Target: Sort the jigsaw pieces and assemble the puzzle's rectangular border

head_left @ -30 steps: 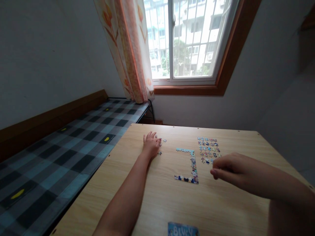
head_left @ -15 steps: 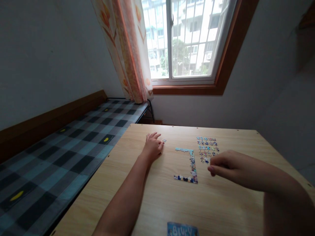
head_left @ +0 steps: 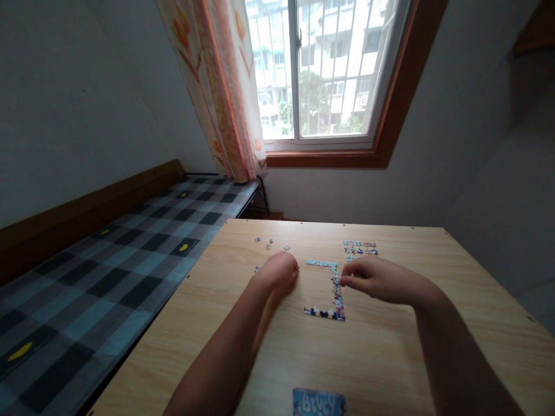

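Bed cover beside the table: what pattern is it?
The bed cover is checked black, grey and pale blue; head view.

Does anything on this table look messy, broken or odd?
Nothing looks damaged or spilled. A few stray pieces lie beyond the left hand, apart from the tidy group of pieces; the puzzle border is only part joined.

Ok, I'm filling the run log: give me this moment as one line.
left hand curled by loose pieces | right hand pinched at puzzle frame | table | held piece: unseen

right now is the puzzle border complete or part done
Part done: the puzzle border has top, right and bottom strips, no left side.
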`<state>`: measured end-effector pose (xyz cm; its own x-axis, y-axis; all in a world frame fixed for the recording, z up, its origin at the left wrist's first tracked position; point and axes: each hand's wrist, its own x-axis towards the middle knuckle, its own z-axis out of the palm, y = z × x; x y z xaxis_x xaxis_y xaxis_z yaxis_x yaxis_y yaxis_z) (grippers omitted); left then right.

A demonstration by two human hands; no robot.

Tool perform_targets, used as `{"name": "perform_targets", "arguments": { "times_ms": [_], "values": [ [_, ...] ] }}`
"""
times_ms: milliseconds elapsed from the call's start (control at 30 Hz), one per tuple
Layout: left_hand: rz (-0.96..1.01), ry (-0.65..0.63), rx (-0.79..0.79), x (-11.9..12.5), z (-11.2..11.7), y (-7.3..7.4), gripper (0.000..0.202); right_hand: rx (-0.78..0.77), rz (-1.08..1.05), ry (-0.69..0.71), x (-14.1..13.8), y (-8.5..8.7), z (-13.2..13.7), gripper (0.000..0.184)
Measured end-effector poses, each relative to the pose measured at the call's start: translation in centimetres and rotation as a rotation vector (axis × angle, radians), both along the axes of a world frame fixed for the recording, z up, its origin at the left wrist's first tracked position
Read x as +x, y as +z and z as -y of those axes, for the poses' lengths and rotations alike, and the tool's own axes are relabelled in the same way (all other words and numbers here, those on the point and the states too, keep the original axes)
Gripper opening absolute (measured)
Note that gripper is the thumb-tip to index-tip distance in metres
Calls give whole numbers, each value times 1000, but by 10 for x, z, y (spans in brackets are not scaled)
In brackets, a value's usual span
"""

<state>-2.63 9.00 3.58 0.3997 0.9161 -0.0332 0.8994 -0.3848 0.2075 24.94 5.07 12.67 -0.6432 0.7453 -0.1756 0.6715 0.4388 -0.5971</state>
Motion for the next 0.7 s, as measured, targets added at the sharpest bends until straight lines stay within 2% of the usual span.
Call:
{"name": "perform_targets", "arguments": {
  "times_ms": [67, 200, 300, 433, 500, 700],
  "values": [
    [-17, -15, -17, 4, 2, 7, 21, 95, -50, -76, -8, -11, -8, 28],
    [20, -6, 107, -1, 0, 17, 27, 253, -95, -195, -28, -39, -21, 25],
    [27, -47, 119, -9, -4, 10, 32, 296, -90, -175, -41, -55, -25, 25],
    [84, -74, 50, -13, -8, -8, 35, 302, -21, -136, -52, -68, -25, 27],
    [91, -79, 26, -13, -10, -12, 35, 309, 8, -112, -54, -74, -26, 26],
    [74, -112, 18, -14, -9, -7, 26, 383, 22, -155, -58, -92, -30, 24]
  ]
}}
